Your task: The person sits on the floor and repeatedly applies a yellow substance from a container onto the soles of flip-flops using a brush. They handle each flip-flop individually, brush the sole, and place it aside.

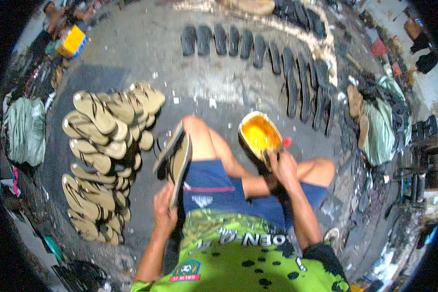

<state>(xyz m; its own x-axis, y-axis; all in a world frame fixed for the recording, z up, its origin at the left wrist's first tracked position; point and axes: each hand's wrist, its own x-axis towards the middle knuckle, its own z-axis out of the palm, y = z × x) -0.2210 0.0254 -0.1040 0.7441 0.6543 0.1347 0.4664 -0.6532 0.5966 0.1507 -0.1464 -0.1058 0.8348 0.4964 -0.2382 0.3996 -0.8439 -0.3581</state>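
Observation:
My left hand (164,209) is closed around the heel end of a tan flip-flop (181,163), held upright beside my left knee. A second flip-flop (168,147) with a dark strap leans close against it on the left; whether my hand also holds it, I cannot tell. In front of my crossed legs sits an open tub (244,137) with a pale rim. Bright yellow-orange liquid (258,134) lies inside. My right hand (283,170) is at the tub's near right edge, fingers closed on something I cannot make out. A small red piece (287,142) shows beside the fingers.
Stacked tan flip-flops (95,160) form a large heap on my left. Dark soles (246,44) lie in a curved row at the far side and right. Green-grey sacks (380,134) stand at both sides. A yellow box (73,41) is near a person at far left.

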